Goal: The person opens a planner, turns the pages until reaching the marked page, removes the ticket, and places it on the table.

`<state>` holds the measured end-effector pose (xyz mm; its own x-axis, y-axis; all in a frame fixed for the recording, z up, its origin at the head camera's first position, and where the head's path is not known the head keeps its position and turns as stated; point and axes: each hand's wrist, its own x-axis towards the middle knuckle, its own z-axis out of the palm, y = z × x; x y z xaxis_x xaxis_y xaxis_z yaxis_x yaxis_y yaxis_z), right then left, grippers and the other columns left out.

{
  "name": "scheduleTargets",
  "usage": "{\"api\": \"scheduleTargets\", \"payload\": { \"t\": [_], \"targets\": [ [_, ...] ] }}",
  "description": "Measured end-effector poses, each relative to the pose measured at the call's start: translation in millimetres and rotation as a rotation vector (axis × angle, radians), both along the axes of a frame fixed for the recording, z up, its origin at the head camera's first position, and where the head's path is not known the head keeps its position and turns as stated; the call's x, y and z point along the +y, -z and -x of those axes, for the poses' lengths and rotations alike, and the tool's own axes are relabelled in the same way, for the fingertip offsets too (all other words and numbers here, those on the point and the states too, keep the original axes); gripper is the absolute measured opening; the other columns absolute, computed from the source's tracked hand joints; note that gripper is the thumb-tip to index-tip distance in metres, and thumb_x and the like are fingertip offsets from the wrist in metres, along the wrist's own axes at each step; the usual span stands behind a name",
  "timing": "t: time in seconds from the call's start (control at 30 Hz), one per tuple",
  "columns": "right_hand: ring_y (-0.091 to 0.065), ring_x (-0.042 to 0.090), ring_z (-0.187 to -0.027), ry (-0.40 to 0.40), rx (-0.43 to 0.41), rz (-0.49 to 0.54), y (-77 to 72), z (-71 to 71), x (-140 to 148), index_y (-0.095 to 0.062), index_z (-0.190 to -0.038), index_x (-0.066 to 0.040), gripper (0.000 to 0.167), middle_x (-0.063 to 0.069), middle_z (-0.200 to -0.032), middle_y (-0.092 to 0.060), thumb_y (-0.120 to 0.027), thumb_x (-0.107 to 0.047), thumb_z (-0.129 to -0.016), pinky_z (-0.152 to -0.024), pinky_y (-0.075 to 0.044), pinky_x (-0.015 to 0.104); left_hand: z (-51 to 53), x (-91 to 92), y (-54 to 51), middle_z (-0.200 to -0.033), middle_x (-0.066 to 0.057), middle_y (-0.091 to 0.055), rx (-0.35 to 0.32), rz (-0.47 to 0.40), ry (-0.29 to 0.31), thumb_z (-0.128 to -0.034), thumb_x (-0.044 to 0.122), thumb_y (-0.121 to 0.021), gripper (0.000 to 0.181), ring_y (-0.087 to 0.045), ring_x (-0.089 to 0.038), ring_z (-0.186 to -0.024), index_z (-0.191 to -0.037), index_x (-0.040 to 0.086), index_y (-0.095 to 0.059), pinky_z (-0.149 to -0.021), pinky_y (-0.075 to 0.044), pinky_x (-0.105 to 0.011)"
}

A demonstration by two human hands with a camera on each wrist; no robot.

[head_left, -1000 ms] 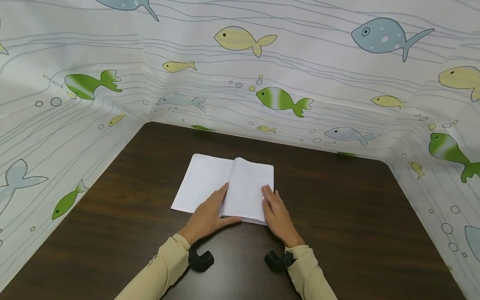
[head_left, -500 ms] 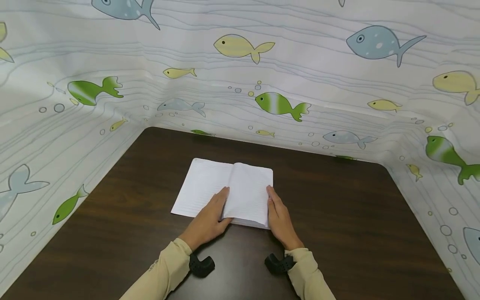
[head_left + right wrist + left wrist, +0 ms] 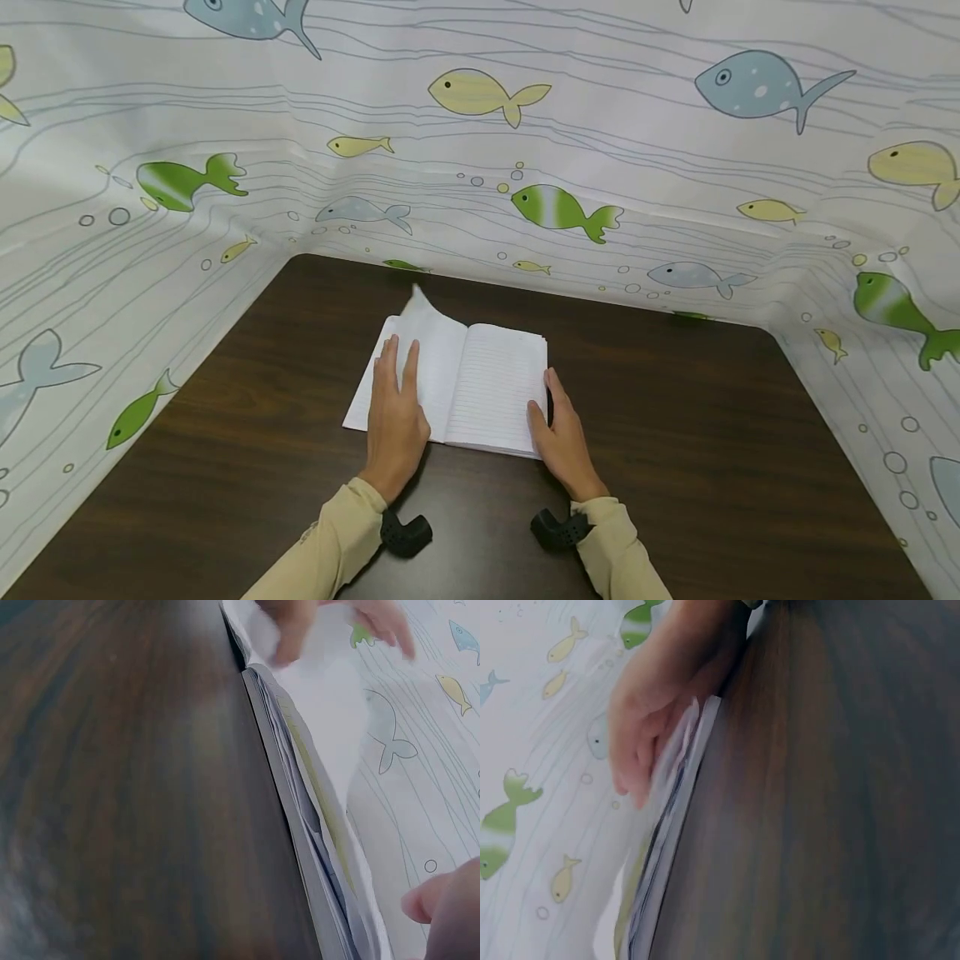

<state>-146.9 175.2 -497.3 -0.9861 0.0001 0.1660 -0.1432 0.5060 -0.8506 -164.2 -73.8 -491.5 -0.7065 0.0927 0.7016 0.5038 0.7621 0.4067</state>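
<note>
Spread, with straight fingers, my left grip (image 3: 395,425) is over the left side of the notebook (image 3: 495,392), by a page (image 3: 437,333) with its far corner raised. My right grip (image 3: 564,437), thumb and fingers apart, is at the right edge. The notebook lies open on the tabletop (image 3: 712,433).

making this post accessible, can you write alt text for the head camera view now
A person's left hand, fingers extended, is over the left side of an open lined notebook, where a page lifts at its far corner; the right hand is at the notebook's right edge. The notebook lies on a dark table, with white fish-print sheeting behind.
</note>
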Motion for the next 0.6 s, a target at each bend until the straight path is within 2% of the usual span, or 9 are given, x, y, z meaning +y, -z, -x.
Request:
{"api": "scheduleTargets", "payload": {
  "t": [0.03, 0.07, 0.1, 0.13, 0.2, 0.3, 0.33, 0.4, 0.6],
  "targets": [
    [-0.023, 0.030, -0.156, 0.002, 0.003, -0.004, -0.2, -0.2, 0.1, -0.020, -0.164, -0.001, 0.068, 0.016, -0.168, -0.028, -0.053, -0.022, -0.108, -0.125, -0.021, 0.055, 0.7, -0.5, -0.1, -0.163, -0.028, -0.030, 0.036, 0.063, -0.021, -0.0792, -0.026, -0.055, 0.079, -0.030, -0.043, -0.151, -0.154, -0.004, -0.041, -0.123, -0.025, -0.057],
    [-0.023, 0.031, -0.156, 0.003, 0.004, -0.010, 0.1, -0.2, 0.2, -0.020, -0.164, -0.001, 0.069, 0.015, -0.168, -0.028, -0.054, -0.022, -0.108, -0.125, -0.021, 0.055, 1.2, -0.9, -0.2, -0.163, -0.027, -0.031, 0.059, 0.112, -0.017, -0.0812, -0.023, -0.058, 0.074, -0.031, -0.042, -0.151, -0.152, -0.004, -0.045, -0.123, -0.026, -0.058],
    [-0.024, 0.031, -0.156, 0.003, 0.004, -0.013, 0.0, -0.4, 0.3, -0.021, -0.164, -0.001, 0.069, 0.015, -0.168, -0.029, -0.055, -0.022, -0.108, -0.125, -0.022, 0.055, 1.6, -0.7, 0.4, -0.162, -0.026, -0.034, 0.069, 0.142, 0.017, -0.0830, -0.019, -0.062, 0.070, -0.033, -0.041, -0.151, -0.150, -0.004, -0.048, -0.122, -0.027, -0.058],
    [-0.024, 0.031, -0.156, 0.003, 0.004, -0.018, -0.1, -0.6, 0.4, -0.021, -0.164, -0.001, 0.069, 0.015, -0.168, -0.029, -0.055, -0.022, -0.107, -0.125, -0.022, 0.055, 0.7, 0.1, 0.9, -0.162, -0.024, -0.037, 0.045, 0.174, 0.063, -0.0869, -0.013, -0.064, 0.064, -0.035, -0.039, -0.151, -0.149, -0.004, -0.051, -0.122, -0.028, -0.058],
    [-0.025, 0.031, -0.156, 0.002, 0.002, -0.022, -0.4, -1.0, 0.3, -0.022, -0.164, -0.002, 0.069, 0.015, -0.168, -0.029, -0.056, -0.022, -0.107, -0.125, -0.022, 0.055, -2.9, 2.4, 3.3, -0.159, -0.022, -0.043, -0.061, 0.247, 0.165, -0.0962, 0.001, -0.065, 0.052, -0.039, -0.035, -0.149, -0.147, -0.004, -0.053, -0.122, -0.030, -0.056],
    [-0.025, 0.030, -0.156, 0.001, -0.006, -0.019, -0.5, -1.1, -0.2, -0.023, -0.164, -0.003, 0.068, 0.014, -0.168, -0.029, -0.056, -0.023, -0.108, -0.125, -0.022, 0.054, -8.3, 5.0, 7.4, -0.156, -0.020, -0.048, -0.249, 0.315, 0.283, -0.1056, 0.018, -0.058, 0.049, -0.043, -0.032, -0.147, -0.148, -0.005, -0.052, -0.122, -0.032, -0.050],
    [-0.025, 0.029, -0.156, 0.002, -0.005, -0.018, -0.6, -1.2, -0.5, -0.023, -0.164, -0.004, 0.068, 0.014, -0.168, -0.030, -0.056, -0.023, -0.108, -0.125, -0.023, 0.054, -10.4, 5.5, 8.1, -0.156, -0.019, -0.047, -0.304, 0.343, 0.297, -0.1074, 0.021, -0.055, 0.049, -0.042, -0.032, -0.148, -0.149, -0.005, -0.051, -0.123, -0.031, -0.049],
    [-0.025, 0.030, -0.156, 0.002, -0.001, -0.013, -0.4, -1.3, -0.9, -0.024, -0.164, -0.004, 0.068, 0.014, -0.167, -0.030, -0.056, -0.023, -0.108, -0.125, -0.023, 0.054, -11.7, 5.4, 9.3, -0.157, -0.018, -0.047, -0.346, 0.368, 0.306, -0.1085, 0.023, -0.053, 0.050, -0.041, -0.031, -0.148, -0.151, -0.004, -0.049, -0.123, -0.031, -0.047],
    [-0.027, 0.030, -0.155, 0.014, 0.020, -0.001, 0.4, -1.3, -1.0, -0.027, -0.162, -0.001, 0.064, 0.014, -0.166, -0.033, -0.055, -0.020, -0.108, -0.125, -0.024, 0.054, -11.9, 5.0, 8.5, -0.156, -0.020, -0.048, -0.342, 0.330, 0.325, -0.1074, 0.022, -0.055, 0.050, -0.042, -0.033, -0.147, -0.150, -0.005, -0.050, -0.122, -0.032, -0.048]
  ]
}}
